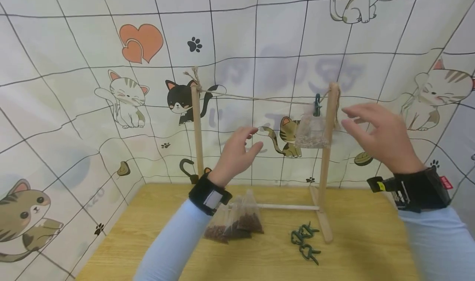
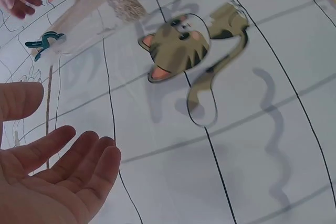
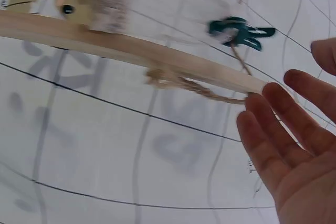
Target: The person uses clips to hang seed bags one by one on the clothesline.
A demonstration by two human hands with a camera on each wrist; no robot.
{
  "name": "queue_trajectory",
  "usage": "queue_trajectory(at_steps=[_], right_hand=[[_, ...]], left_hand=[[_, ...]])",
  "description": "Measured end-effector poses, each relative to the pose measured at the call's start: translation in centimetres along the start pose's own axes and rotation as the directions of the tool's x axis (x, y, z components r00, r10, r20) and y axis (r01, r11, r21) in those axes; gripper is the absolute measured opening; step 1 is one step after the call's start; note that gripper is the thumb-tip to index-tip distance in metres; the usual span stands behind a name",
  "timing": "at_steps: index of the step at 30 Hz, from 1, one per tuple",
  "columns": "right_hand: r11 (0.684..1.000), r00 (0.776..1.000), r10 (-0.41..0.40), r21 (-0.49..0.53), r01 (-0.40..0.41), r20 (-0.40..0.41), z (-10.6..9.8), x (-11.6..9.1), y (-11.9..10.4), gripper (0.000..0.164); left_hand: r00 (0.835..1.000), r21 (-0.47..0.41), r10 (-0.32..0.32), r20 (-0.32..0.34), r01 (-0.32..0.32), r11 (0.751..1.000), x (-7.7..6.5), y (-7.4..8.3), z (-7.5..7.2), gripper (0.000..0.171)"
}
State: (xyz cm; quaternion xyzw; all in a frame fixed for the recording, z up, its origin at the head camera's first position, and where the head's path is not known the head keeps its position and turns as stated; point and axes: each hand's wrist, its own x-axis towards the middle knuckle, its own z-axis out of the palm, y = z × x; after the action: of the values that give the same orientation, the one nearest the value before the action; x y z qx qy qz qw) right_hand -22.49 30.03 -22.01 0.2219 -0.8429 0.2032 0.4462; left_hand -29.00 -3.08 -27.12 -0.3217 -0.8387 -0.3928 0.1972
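Note:
A clear plastic bag [image 1: 311, 138] with small pale bits in its bottom hangs from a twine line [image 1: 256, 98], held there by a dark green clip [image 1: 317, 105]. In the head view my right hand [image 1: 384, 136] is just right of the wooden post, fingers spread and nothing in them. The right wrist view shows those fingertips close to the post's top end, near the green clip [image 3: 239, 32]. My left hand [image 1: 239, 155] is raised left of the hanging bag, below the line, its fingers loosely bent and holding nothing.
Two wooden posts, left [image 1: 197, 136] and right [image 1: 326, 165], carry the twine above a white crossbar [image 1: 285, 207]. Several filled clear bags [image 1: 250, 219] stand on the wooden table [image 1: 274, 260] beyond my left forearm. Loose green clips [image 1: 307, 252] lie near the right foot. A cat-print cloth hangs behind.

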Motion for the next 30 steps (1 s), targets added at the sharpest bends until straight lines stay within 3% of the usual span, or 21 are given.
queue_trajectory(at_steps=[5, 11, 18, 22, 30], right_hand=[[0.999, 0.987, -0.020, 0.043, 0.027, -0.157, 2.5, -4.9, 0.4, 0.031], [0.993, 0.972, 0.031, 0.119, -0.003, -0.232, 5.9, -10.1, 1.0, 0.031], [0.988, 0.962, 0.065, 0.156, -0.024, -0.264, 9.4, -14.9, 1.4, 0.032], [0.983, 0.966, 0.118, 0.168, -0.080, -0.231, 10.6, -17.0, 1.1, 0.032], [0.972, 0.967, 0.186, 0.177, -0.156, -0.174, 12.6, -19.9, 0.1, 0.041]], left_hand=[[0.999, 0.098, 0.028, -0.024, -0.025, 0.995, -3.2, -1.8, -0.7, 0.047], [0.998, 0.178, 0.028, -0.060, -0.017, 0.984, -6.8, -3.9, -0.3, 0.048], [0.995, 0.148, -0.030, -0.098, 0.044, 0.988, -10.0, -5.9, 1.2, 0.050], [0.987, 0.107, -0.072, -0.142, 0.087, 0.990, -11.5, -6.8, 2.4, 0.049], [0.978, 0.130, -0.107, -0.179, 0.132, 0.983, -13.9, -8.9, 5.4, 0.045]])
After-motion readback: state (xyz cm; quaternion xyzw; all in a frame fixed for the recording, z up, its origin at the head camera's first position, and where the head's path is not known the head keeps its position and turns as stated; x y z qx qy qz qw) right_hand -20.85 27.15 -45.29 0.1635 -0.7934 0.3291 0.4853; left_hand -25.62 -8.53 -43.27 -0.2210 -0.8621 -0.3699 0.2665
